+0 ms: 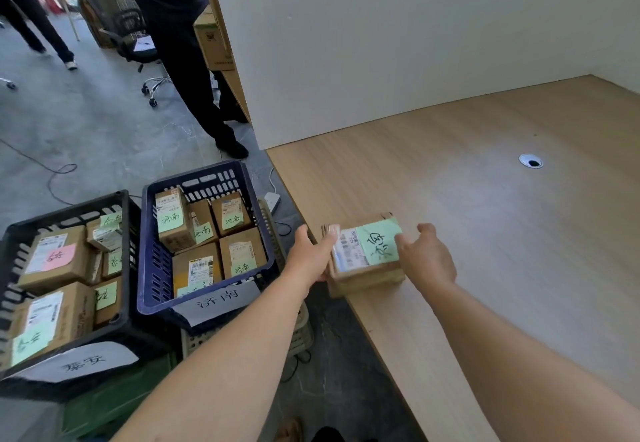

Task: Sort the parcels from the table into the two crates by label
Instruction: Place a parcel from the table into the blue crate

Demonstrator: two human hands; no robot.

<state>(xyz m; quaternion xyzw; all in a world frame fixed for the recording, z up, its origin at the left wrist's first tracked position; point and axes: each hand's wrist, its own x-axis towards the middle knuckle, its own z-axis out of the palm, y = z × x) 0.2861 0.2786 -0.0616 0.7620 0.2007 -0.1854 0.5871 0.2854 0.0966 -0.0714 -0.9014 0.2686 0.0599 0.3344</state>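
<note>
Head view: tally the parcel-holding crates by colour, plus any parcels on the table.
Blue crate: 1
Black crate: 1
Parcel on the table: 1
Total: 3

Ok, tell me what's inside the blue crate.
The blue crate holds five visible cardboard parcels, each with a green note. Anything beneath them is covered.

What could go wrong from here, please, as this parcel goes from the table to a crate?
The parcel sits at the table edge, held by the left hand and right hand; a slip could drop it to the floor.
Its green note reads upside down here, so misreading is possible.
The blue crate looks tilted and nearly full.
</note>
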